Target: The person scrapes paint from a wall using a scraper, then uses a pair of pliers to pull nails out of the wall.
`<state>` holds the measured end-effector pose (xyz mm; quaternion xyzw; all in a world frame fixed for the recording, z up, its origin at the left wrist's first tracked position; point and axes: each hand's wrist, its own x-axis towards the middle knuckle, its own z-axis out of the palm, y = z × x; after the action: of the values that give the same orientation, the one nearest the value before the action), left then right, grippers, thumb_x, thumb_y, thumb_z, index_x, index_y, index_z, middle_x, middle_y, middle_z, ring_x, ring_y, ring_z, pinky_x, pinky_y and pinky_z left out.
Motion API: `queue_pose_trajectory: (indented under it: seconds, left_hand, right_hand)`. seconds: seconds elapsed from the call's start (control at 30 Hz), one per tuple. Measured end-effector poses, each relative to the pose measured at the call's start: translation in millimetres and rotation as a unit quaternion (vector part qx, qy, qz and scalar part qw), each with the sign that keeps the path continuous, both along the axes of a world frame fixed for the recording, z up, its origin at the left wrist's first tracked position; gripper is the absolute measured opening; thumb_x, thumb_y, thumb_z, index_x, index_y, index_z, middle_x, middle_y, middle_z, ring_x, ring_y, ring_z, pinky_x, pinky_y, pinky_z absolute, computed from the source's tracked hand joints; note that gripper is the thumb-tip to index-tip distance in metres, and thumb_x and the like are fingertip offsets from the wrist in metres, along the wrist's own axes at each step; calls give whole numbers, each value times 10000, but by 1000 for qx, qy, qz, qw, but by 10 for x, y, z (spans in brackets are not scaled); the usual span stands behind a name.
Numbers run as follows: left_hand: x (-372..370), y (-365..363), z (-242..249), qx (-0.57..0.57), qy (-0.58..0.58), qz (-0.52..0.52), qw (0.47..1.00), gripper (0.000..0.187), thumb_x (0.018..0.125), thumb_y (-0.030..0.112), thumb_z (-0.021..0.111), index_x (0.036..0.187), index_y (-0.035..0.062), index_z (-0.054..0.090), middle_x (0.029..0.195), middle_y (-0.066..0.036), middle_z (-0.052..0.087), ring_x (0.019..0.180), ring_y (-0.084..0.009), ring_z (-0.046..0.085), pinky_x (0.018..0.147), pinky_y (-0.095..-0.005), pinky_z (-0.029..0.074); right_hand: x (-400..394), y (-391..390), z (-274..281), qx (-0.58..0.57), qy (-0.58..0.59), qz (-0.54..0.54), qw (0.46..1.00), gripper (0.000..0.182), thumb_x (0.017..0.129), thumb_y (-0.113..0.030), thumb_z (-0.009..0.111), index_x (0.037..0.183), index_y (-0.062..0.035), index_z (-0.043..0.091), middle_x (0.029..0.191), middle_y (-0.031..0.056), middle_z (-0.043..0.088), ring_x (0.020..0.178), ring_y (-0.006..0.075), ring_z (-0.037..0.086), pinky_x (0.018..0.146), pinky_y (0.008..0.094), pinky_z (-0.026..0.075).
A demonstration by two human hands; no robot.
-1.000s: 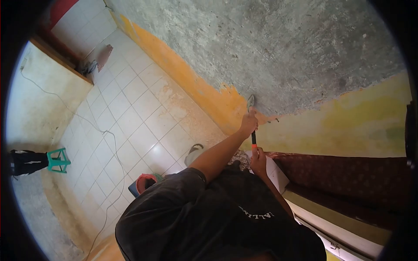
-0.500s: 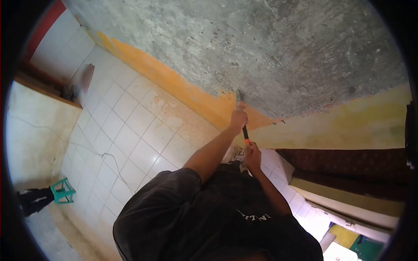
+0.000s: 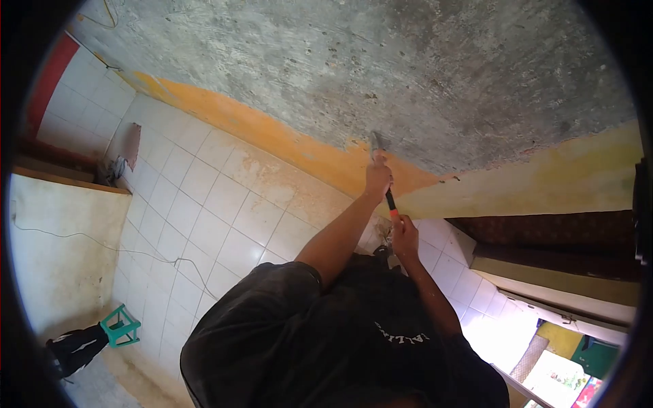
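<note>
My left hand (image 3: 379, 179) is wrapped round the upper part of a scraper (image 3: 390, 201) with a black and orange handle. Lower down, my right hand (image 3: 405, 238) closes on the handle's end. The tool's grey head (image 3: 375, 140) meets the wall where bare grey plaster (image 3: 306, 88) borders a strip of orange paint (image 3: 265, 126). Its exact edge is too small to make out. Yellowish paint (image 3: 544, 166) covers the lower wall to the right of the hands.
White floor tiles (image 3: 211, 197) run along the wall, dusty with debris near its foot. A thin cable (image 3: 153, 255) crosses the floor at left. A green stool (image 3: 120, 326) with dark cloth (image 3: 76, 348) stands lower left. A dark brown recess (image 3: 544, 238) lies at right.
The view has shifted slightly, so the floor, stool and wall appear moved. Both hands keep their grip on the scraper, and its head stays at the paint's edge.
</note>
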<state>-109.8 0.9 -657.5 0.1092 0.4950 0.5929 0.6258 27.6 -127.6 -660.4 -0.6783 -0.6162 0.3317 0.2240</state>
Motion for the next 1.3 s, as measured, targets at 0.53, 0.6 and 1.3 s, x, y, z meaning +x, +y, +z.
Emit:
queue_pose_trajectory:
  seconds: [0.53, 0.6, 1.3]
  left_hand:
    - [94, -13, -242, 67, -114, -48, 990, 413, 990, 500, 347, 991, 98, 440, 520, 14, 339, 403, -116, 367, 398, -267, 344]
    - [-236, 73, -123, 113, 62, -29, 991, 357, 1000, 446, 358, 1011, 101, 449, 511, 14, 347, 399, -118, 369, 392, -278, 349]
    - [100, -80, -288, 37, -53, -144, 988, 446, 989, 514, 373, 990, 72, 430, 569, -27, 399, 449, -154, 426, 443, -309, 398]
  right_hand:
    - [122, -42, 216, -39, 16, -24, 999, 324, 951, -350, 510, 1032, -49, 598, 778, 205, 643, 767, 369, 649, 679, 445, 474]
    - [-195, 164, 278, -64, 16, 5, 998, 356, 945, -383, 523, 1046, -52, 605, 789, 208, 647, 769, 374, 649, 684, 447, 476]
    - [90, -210, 49, -53, 74, -34, 995, 330, 955, -332, 494, 1079, -39, 581, 722, 186, 598, 683, 391, 599, 635, 445, 469]
